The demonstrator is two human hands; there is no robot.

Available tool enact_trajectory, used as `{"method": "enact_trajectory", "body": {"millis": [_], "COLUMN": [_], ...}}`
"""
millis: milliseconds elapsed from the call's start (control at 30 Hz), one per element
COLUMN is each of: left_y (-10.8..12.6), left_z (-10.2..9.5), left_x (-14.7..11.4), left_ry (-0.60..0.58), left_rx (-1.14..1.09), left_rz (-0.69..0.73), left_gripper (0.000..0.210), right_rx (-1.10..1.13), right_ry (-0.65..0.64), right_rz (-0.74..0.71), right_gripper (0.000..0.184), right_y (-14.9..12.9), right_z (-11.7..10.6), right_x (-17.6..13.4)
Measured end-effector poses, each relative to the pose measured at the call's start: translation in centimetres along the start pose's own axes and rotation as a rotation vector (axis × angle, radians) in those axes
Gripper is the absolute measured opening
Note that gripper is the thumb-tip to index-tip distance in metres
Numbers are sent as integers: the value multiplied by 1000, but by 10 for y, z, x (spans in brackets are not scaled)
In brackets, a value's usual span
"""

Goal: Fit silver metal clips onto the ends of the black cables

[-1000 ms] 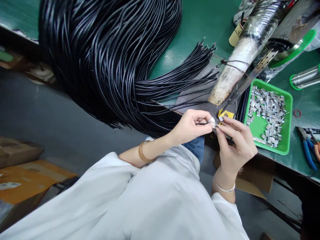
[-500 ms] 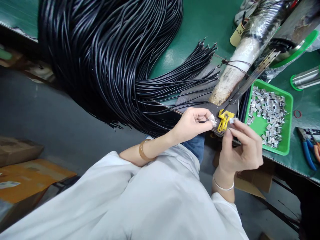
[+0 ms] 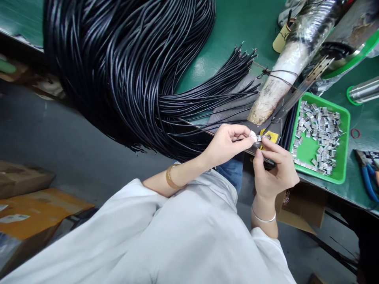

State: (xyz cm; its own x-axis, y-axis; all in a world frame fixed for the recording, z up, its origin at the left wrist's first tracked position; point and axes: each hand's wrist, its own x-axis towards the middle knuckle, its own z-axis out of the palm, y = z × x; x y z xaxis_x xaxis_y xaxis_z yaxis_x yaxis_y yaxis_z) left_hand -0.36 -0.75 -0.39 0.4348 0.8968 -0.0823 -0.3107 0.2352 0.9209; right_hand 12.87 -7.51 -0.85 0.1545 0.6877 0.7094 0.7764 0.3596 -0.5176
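My left hand (image 3: 229, 140) is pinched closed at the table edge, with a white covering on one fingertip. A black cable end seems to be in this pinch, though the fingers largely hide it. A small silvery metal piece (image 3: 259, 138) sits right at these fingertips. My right hand (image 3: 275, 163) meets it from the other side, forefinger tip at the piece and thumb just below. Behind the fingertips lies a yellow tool (image 3: 271, 136), partly covered by them. To the left, a large bundle of black cables (image 3: 124, 79) spreads over the green table (image 3: 237, 23).
A green tray (image 3: 345, 150) of small metal pieces stands at right, with blue-handled pliers (image 3: 365, 177) beyond it. A wrapped pipe (image 3: 275, 90) slants down just behind my hands. A red ring (image 3: 355, 133) lies beside the tray. Cardboard boxes (image 3: 44, 209) stand at lower left.
My right hand has moved left, bringing its small metal piece up to the left fingertips. It now covers part of the yellow tool. My left hand has barely moved.
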Motion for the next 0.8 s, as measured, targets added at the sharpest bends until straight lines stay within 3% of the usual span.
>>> {"method": "enact_trajectory", "body": {"millis": [133, 400, 800], "left_y": [-1, -6, 2], "left_z": [1, 3, 4], "left_x": [2, 9, 9], "left_ry": [4, 54, 55], "left_rx": [52, 24, 13], "left_rz": [21, 70, 52], "left_gripper": [12, 8, 9], "right_rx": [-60, -55, -49], "right_ry": [12, -69, -48], "right_rz": [-71, 13, 9], "right_gripper": [21, 18, 18], "right_y": [3, 9, -5], "right_z": [2, -3, -5], "right_x": [1, 11, 19]}}
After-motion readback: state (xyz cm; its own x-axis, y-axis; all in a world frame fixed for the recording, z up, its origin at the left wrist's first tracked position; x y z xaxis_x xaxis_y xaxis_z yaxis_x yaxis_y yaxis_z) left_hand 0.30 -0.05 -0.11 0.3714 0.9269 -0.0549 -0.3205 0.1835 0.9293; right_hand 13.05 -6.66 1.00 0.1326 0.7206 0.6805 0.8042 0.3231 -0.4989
